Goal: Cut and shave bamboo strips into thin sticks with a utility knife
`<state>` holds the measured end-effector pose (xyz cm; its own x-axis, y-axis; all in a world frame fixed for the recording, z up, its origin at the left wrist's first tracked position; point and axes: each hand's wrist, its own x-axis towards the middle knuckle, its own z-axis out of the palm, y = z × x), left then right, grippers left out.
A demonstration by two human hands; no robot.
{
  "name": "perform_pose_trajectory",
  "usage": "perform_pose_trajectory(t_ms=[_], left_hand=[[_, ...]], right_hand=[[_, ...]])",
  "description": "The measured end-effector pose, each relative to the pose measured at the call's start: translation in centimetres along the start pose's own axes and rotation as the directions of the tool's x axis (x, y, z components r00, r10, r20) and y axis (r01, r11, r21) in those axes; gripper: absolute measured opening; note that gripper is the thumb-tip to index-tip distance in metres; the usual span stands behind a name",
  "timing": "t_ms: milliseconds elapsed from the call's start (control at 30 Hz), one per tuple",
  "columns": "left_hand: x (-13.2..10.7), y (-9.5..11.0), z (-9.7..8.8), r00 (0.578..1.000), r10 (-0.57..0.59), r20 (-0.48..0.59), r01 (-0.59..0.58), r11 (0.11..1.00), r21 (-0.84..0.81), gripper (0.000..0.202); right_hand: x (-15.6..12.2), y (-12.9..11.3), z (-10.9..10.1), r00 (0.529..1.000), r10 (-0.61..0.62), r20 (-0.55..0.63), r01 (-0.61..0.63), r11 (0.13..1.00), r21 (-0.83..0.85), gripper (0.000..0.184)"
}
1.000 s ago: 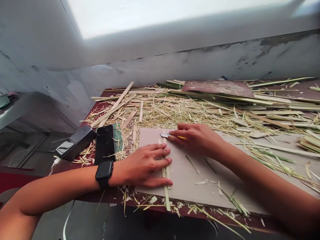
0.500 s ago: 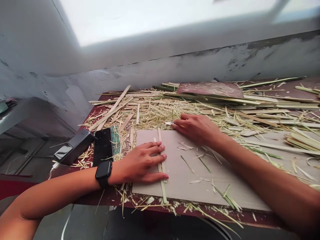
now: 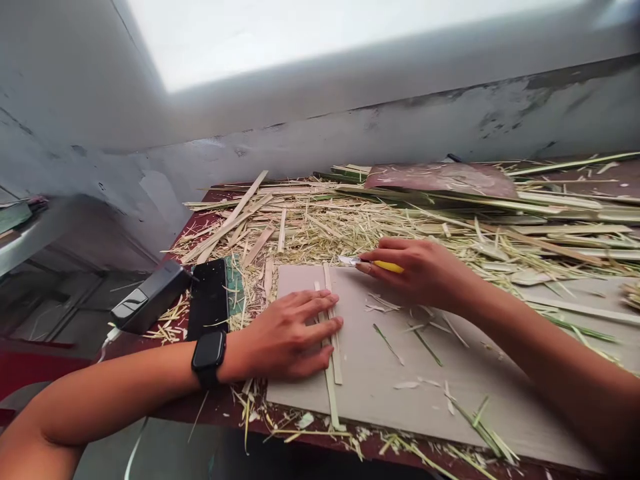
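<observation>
Two narrow pale strips [image 3: 332,393], apparently split bamboo, lie side by side on a flat grey-beige board [image 3: 370,393]. Across their middle my left hand [image 3: 295,333] rests with stretched fingers, pressing them against the board; part of the strips is hidden beneath it. Near the board's far edge, my right hand [image 3: 415,267] is closed around a cutter knife with a yellow handle [image 3: 389,266]. Its pale, pointed blade end [image 3: 349,260] sticks out to the left, beyond the far ends of the strips and apart from them.
Shavings [image 3: 320,233] cover the table behind the board. Longer strips [image 3: 565,200] are piled at the back right beside a reddish-brown sheet [image 3: 440,179]. Left of the board lie a black phone [image 3: 207,297] and a dark box-shaped device [image 3: 150,297] with a white cable. A wall runs behind.
My right hand has shifted slightly right and nearer, showing more of the yellow handle. The left hand stays on the strips, its fingers drawn a little closer together. The view has moved slightly.
</observation>
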<state>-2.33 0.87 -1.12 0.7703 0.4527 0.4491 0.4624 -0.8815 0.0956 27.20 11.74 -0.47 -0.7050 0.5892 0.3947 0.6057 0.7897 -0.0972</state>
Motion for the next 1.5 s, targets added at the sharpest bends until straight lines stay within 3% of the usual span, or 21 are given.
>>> perform_pose_trajectory(t_ms=[267, 833, 1500], left_hand=[[0.0, 0.2, -0.3, 0.999, -0.035, -0.002, 0.035, 0.999, 0.015, 0.027], [0.2, 0.0, -0.2, 0.993, 0.071, -0.097, -0.068, 0.997, 0.030, 0.018], [0.2, 0.1, 0.2, 0.991, 0.121, -0.063, -0.118, 0.992, 0.052, 0.032]], right_hand=[[0.1, -1.1, -0.2, 0.998, -0.045, 0.042, 0.036, 0.979, 0.202, 0.033], [0.0, -1.1, -0.2, 0.993, -0.103, 0.060, 0.099, 0.994, 0.055, 0.040], [-0.1, -2.7, -0.6, 0.967, -0.205, 0.152, 0.196, 0.978, 0.067, 0.045]])
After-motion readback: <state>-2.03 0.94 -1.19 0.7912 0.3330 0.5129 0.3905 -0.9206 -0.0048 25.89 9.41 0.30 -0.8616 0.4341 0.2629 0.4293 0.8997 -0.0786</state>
